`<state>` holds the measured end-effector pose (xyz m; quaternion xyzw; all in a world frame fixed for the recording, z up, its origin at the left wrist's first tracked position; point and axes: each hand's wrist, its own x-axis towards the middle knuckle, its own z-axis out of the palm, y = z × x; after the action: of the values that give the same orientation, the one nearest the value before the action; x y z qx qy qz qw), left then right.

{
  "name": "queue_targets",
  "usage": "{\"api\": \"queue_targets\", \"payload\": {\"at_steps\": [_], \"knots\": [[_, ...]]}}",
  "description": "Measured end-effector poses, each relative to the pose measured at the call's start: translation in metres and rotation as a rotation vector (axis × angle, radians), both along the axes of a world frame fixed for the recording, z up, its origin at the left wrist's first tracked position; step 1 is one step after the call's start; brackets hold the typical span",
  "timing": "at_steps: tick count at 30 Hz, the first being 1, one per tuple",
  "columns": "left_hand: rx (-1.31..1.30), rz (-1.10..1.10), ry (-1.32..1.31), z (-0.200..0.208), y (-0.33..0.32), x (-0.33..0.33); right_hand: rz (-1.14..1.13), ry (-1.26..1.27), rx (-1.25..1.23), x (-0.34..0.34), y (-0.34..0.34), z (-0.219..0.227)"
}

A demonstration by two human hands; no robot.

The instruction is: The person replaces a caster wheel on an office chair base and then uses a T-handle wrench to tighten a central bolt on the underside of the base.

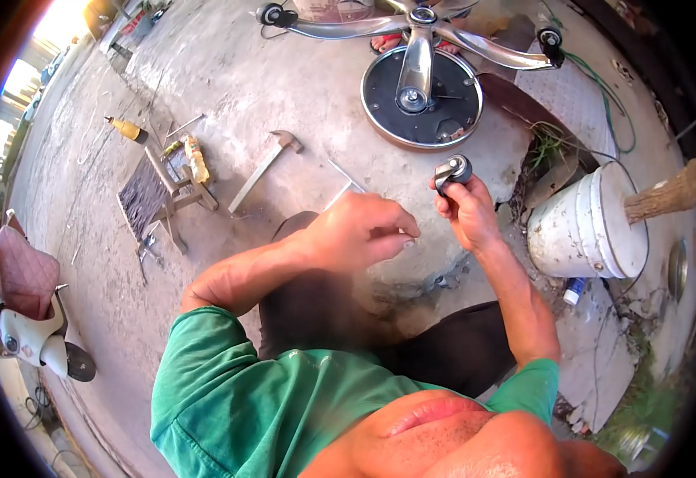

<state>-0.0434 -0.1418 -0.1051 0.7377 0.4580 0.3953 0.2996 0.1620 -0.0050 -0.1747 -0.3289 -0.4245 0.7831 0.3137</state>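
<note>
My right hand (473, 213) is closed around a caster wheel (454, 170), dark with a shiny metal hood, held up in front of me. To its left, my left hand (361, 231) has its fingers curled in toward the thumb; anything between them is too small to make out. Beyond both hands stands a chrome star-shaped chair base (419, 60), with caster wheels visible on two of its arms. One leg of it reaches over a round black disc (451, 92) with a chrome rim. A thin metal rod (346, 191) shows just past my left hand.
A hammer (264, 169) lies on the concrete, left of the rod. Further left are a small wooden stool (156, 195) and a yellow bottle (127, 129). A white bucket (579, 223) lies tipped at right, near broken concrete. A child's ride-on (33, 319) stands far left.
</note>
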Motion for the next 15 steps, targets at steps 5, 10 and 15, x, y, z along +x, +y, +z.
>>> {"api": "queue_targets", "payload": {"at_steps": [5, 10, 15], "knots": [[-0.057, -0.011, 0.036, 0.001, -0.003, -0.003, 0.005, 0.024, -0.003, 0.001, 0.001, -0.01], [-0.032, 0.04, -0.011, -0.005, 0.0, -0.006, 0.01, 0.022, -0.007, -0.001, 0.002, -0.015], [-0.076, 0.126, -0.056, -0.006, 0.001, -0.008, 0.018, 0.012, -0.002, -0.003, 0.0, -0.013]]}}
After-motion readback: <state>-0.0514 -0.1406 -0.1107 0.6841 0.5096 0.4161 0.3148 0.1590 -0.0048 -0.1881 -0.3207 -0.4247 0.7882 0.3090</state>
